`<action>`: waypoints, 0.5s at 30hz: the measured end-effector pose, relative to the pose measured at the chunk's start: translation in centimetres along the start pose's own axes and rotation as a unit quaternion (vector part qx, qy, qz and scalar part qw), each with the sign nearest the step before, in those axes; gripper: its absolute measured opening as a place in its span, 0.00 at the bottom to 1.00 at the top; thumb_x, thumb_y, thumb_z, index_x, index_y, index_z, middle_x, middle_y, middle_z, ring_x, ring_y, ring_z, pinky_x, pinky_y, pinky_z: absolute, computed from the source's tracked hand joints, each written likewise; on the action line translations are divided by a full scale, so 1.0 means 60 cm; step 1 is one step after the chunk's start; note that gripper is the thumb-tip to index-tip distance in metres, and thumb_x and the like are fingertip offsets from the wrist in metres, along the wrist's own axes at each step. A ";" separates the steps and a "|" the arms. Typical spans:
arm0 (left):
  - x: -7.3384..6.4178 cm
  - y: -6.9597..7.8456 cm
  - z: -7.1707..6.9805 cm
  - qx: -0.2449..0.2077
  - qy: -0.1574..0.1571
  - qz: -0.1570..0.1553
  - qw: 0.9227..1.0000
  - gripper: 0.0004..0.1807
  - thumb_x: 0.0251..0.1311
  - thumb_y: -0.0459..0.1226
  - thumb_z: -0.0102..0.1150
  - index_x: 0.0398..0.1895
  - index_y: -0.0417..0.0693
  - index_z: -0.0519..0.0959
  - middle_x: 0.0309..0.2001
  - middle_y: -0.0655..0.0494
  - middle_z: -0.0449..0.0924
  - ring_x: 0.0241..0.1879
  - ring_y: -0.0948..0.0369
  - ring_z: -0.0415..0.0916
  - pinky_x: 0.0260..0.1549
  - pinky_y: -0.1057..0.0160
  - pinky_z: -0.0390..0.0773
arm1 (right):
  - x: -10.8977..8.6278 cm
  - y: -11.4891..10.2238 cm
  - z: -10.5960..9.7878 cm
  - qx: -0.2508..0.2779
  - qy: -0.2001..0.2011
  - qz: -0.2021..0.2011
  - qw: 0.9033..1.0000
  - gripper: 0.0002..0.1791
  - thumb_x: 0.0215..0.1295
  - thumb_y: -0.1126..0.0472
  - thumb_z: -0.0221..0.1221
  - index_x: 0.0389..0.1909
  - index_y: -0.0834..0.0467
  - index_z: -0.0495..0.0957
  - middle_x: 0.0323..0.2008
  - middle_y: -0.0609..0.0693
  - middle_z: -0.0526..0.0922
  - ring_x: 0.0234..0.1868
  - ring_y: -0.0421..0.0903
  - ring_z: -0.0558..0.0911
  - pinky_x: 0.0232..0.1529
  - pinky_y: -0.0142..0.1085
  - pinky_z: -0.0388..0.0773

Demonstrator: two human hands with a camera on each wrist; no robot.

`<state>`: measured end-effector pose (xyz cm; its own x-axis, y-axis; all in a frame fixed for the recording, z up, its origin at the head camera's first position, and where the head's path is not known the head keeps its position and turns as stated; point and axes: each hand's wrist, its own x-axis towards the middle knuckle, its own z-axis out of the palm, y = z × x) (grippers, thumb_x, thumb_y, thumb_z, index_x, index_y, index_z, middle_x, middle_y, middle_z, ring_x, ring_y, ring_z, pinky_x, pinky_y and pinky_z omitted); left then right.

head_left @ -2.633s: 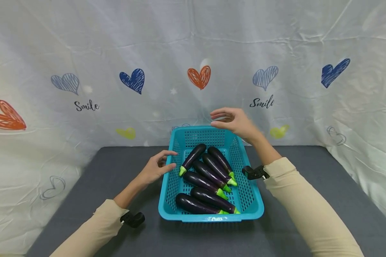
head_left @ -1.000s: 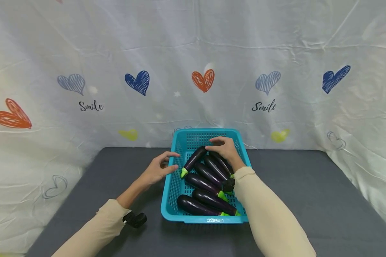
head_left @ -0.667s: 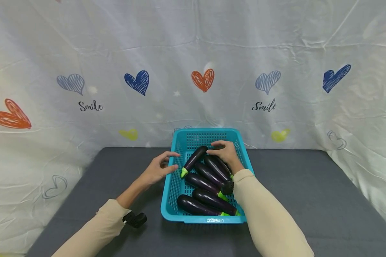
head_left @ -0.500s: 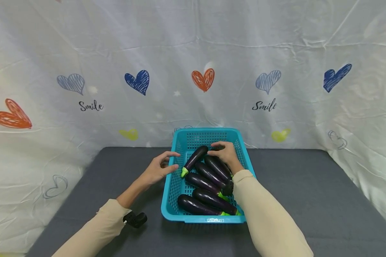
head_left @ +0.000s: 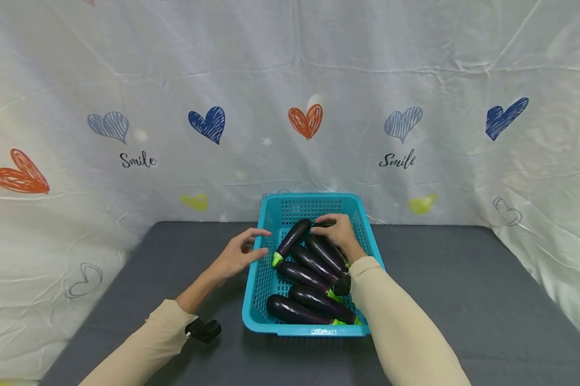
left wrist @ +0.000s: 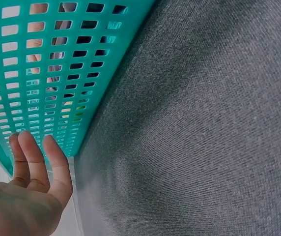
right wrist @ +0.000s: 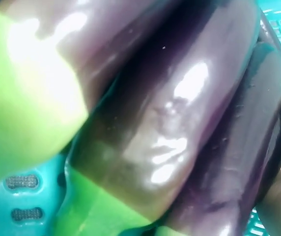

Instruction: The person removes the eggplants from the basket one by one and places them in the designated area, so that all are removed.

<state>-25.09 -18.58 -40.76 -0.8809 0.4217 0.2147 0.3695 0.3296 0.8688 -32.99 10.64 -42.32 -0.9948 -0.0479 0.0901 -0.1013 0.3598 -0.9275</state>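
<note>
Currently, seven dark purple eggplants are held in a blue perforated basket (head_left: 265, 326), which is set on the grey desk (head_left: 439, 284). At the far right of the group, the blunt end of one eggplant (right wrist: 278, 142) is gripped from above by the right hand (head_left: 337, 230) — it is caught between the thumb and the fingers, and much of its length is hidden by the hand and sleeve. Just left of the right hand, a slanting eggplant (head_left: 292, 241) is laid with its green stem end pointed toward the left wall and the near side. The other five are lined up in a leaning row, their green ends turned toward the near right; the nearest eggplant (head_left: 296, 310) is seen just inside the near rim.

By the left rim, the left hand (head_left: 236, 252) is held open and loosely bent, with nothing grasped. Its fingertips are brought over or right beside the rim; whether the basket is touched cannot be told. A small black device (head_left: 203, 329) is worn at the left wrist. Behind the desk, a white sheet (head_left: 256, 48) is hung — hearts and the word "Smile" are printed on it.
</note>
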 end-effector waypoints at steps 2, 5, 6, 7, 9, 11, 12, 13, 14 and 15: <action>0.000 0.000 0.000 0.002 0.000 -0.001 1.000 0.22 0.74 0.36 0.59 0.68 0.47 0.72 0.37 0.47 0.75 0.27 0.52 0.70 0.31 0.48 0.73 | 0.000 -0.002 0.000 0.001 -0.002 0.000 1.000 0.16 0.60 0.66 0.73 0.48 0.65 0.86 0.54 0.60 0.82 0.59 0.57 0.76 0.55 0.50 0.75; 0.000 0.000 0.000 0.002 0.000 -0.003 1.000 0.22 0.74 0.36 0.59 0.69 0.47 0.72 0.37 0.47 0.75 0.27 0.54 0.70 0.31 0.49 0.73 | 0.002 -0.004 -0.001 -0.002 -0.004 -0.010 1.000 0.16 0.60 0.66 0.73 0.48 0.66 0.86 0.54 0.60 0.82 0.59 0.57 0.76 0.55 0.51 0.75; 0.000 0.000 0.000 0.003 0.000 -0.004 1.000 0.22 0.74 0.36 0.59 0.69 0.47 0.72 0.37 0.47 0.75 0.27 0.54 0.70 0.31 0.50 0.73 | 0.003 -0.005 -0.002 -0.002 -0.004 -0.014 1.000 0.16 0.61 0.65 0.73 0.48 0.66 0.86 0.54 0.60 0.82 0.59 0.57 0.76 0.54 0.51 0.76; 0.001 0.000 0.000 0.003 0.000 -0.005 1.000 0.22 0.74 0.36 0.58 0.69 0.47 0.72 0.36 0.47 0.74 0.26 0.55 0.69 0.30 0.51 0.72 | 0.004 -0.007 -0.002 -0.003 -0.002 -0.017 1.000 0.16 0.61 0.65 0.73 0.48 0.66 0.86 0.53 0.59 0.83 0.58 0.57 0.77 0.54 0.50 0.76; 0.001 0.000 -0.001 0.003 0.000 -0.005 1.000 0.22 0.74 0.36 0.58 0.69 0.47 0.72 0.35 0.47 0.74 0.26 0.55 0.68 0.29 0.53 0.72 | 0.006 -0.011 -0.004 -0.003 0.000 -0.028 1.000 0.16 0.61 0.65 0.73 0.49 0.66 0.86 0.53 0.59 0.83 0.57 0.57 0.77 0.53 0.50 0.76; 0.001 0.000 -0.001 0.004 0.000 -0.005 1.000 0.22 0.74 0.36 0.59 0.68 0.47 0.73 0.33 0.47 0.73 0.25 0.55 0.68 0.29 0.55 0.71 | 0.008 -0.014 -0.005 -0.001 0.003 -0.038 0.999 0.16 0.61 0.65 0.73 0.49 0.66 0.86 0.52 0.59 0.83 0.57 0.56 0.78 0.53 0.50 0.76; 0.001 0.000 -0.002 0.005 0.000 -0.004 1.000 0.22 0.74 0.36 0.58 0.68 0.47 0.73 0.34 0.47 0.73 0.25 0.54 0.68 0.29 0.55 0.71 | 0.009 -0.015 -0.006 -0.001 0.004 -0.041 0.999 0.16 0.61 0.65 0.73 0.49 0.66 0.86 0.52 0.58 0.83 0.56 0.56 0.78 0.53 0.50 0.76; 0.001 -0.001 -0.002 0.005 -0.001 -0.004 1.000 0.22 0.74 0.36 0.58 0.68 0.47 0.73 0.34 0.47 0.73 0.25 0.54 0.68 0.29 0.55 0.71 | 0.011 -0.016 -0.007 0.000 0.005 -0.045 0.999 0.16 0.61 0.64 0.73 0.49 0.66 0.86 0.52 0.58 0.84 0.56 0.56 0.78 0.53 0.50 0.76; 0.001 -0.001 -0.002 0.004 -0.001 -0.004 1.000 0.22 0.74 0.36 0.59 0.68 0.47 0.73 0.33 0.47 0.73 0.25 0.53 0.68 0.29 0.55 0.71 | 0.012 -0.017 -0.009 0.001 0.004 -0.050 0.999 0.17 0.61 0.64 0.73 0.49 0.66 0.86 0.52 0.58 0.84 0.56 0.55 0.78 0.54 0.50 0.76; 0.002 -0.001 -0.001 0.005 -0.001 -0.003 1.000 0.22 0.74 0.36 0.58 0.68 0.47 0.73 0.33 0.47 0.73 0.25 0.53 0.68 0.29 0.55 0.71 | 0.013 -0.018 -0.010 0.002 0.005 -0.053 0.999 0.17 0.61 0.64 0.73 0.49 0.66 0.86 0.52 0.58 0.84 0.56 0.55 0.78 0.54 0.50 0.76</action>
<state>-25.23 -18.63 -40.76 -0.8827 0.4211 0.2084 0.3667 0.3402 0.8659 -33.67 10.76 -41.03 -0.9786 -0.0765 0.1909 -0.2056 0.3489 -0.9143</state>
